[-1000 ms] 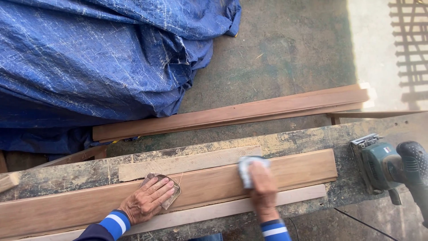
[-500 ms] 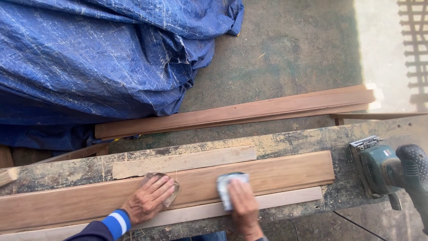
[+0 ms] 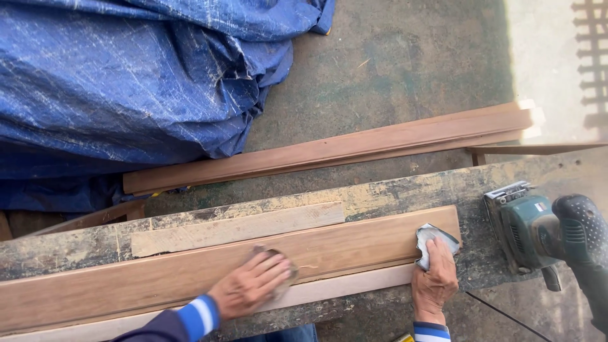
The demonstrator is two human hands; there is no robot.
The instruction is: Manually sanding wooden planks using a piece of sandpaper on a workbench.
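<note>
Outdoors on a bare concrete floor (image 3: 405,57), a worn, paint-stained desk (image 3: 392,193) carries a long brown board (image 3: 158,278) laid flat along its length. A shorter pale offcut (image 3: 237,228) lies just behind the board, and a lighter strip (image 3: 354,284) runs along its near edge, seemingly propping it level.

The left hand (image 3: 250,288) presses palm-down on the board's middle, fingers spread over a small sheet of sandpaper (image 3: 285,269) that shows only at its edges; the flat, open palm looks meant to pin the board so it cannot slide. The right hand (image 3: 436,282) sits at the board's right end, fingers closed on a folded grey piece of sandpaper (image 3: 432,239) held against the end edge, a grip suited to rubbing a narrow face.

Just right of the board, a green power sander (image 3: 538,231) rests on the desk, within easy reach. Behind the desk a second long board (image 3: 329,152) lies on the floor, beside a crumpled blue tarpaulin (image 3: 126,82) draped over a heap.
</note>
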